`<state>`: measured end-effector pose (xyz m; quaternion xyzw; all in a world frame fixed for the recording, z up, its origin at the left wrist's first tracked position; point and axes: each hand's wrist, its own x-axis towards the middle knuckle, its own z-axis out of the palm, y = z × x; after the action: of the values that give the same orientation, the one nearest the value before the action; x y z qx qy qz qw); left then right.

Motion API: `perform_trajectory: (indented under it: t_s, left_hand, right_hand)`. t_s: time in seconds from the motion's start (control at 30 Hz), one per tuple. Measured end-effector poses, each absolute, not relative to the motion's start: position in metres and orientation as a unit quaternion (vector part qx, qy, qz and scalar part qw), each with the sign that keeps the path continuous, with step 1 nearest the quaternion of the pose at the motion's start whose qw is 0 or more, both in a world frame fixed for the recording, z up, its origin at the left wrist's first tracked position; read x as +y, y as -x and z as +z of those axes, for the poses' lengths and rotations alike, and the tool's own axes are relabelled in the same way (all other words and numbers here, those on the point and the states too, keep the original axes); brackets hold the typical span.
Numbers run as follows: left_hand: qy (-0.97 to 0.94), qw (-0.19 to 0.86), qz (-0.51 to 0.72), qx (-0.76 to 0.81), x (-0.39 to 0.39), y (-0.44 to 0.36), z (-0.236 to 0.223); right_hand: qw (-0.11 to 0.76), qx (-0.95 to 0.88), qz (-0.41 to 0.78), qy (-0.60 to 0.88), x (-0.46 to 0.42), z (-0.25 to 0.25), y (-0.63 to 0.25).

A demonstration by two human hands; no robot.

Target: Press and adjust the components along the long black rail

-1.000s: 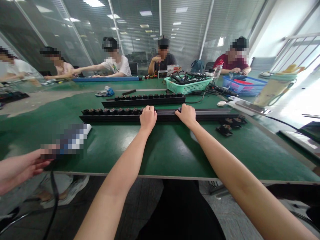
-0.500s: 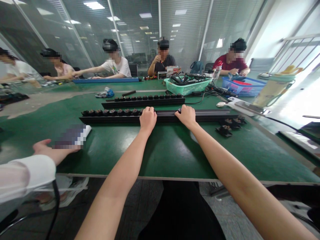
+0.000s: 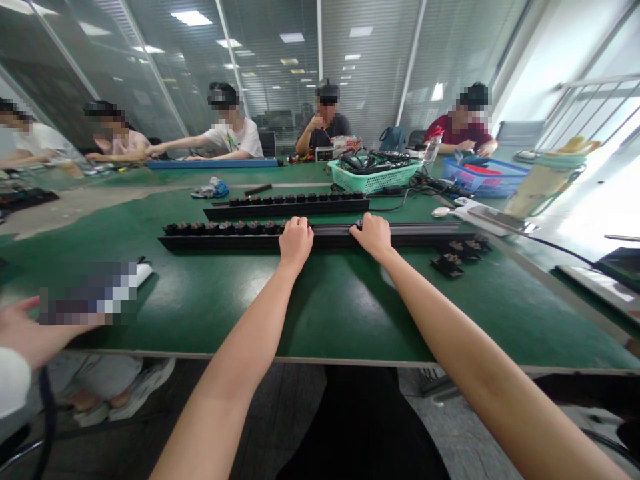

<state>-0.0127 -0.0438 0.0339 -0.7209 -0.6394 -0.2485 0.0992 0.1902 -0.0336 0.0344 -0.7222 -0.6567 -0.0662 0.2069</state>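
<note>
A long black rail (image 3: 240,243) lies across the green table in front of me. A row of small black modules (image 3: 240,228) sits along its left half. My left hand (image 3: 296,241) is closed over the rail at the right end of that row, its fingertips partly hidden. My right hand (image 3: 374,235) is closed farther right on the rail, thumb and fingers around a small dark module (image 3: 359,224) that is mostly covered. Between my hands a bare stretch of the rail's channel shows. Several loose modules (image 3: 450,264) lie by the rail's right end.
Behind lies a second black rail (image 3: 285,208) with modules. Beyond it stand a green basket (image 3: 375,179) of cables and a blue basket (image 3: 500,179). At left, another person's hand (image 3: 30,330) holds a blurred-out device. Several people sit across the table.
The neighbouring person's hand and device have drawn back to the left. My own hands stay almost in place on the rail.
</note>
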Motion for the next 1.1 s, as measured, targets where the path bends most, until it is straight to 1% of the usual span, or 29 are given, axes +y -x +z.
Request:
perform_trajectory:
  t_s: [0.5, 1.1]
  left_hand:
    - [0.718, 0.096, -0.251, -0.642, -0.043, 0.013, 0.033]
    - [0.719, 0.099, -0.252, -0.641, -0.042, 0.013, 0.034]
  right_hand:
    - [0.224, -0.655, -0.021, 0.721, -0.026, 0.03, -0.202]
    - [0.213, -0.663, -0.045, 0.717, -0.028, 0.032, -0.204]
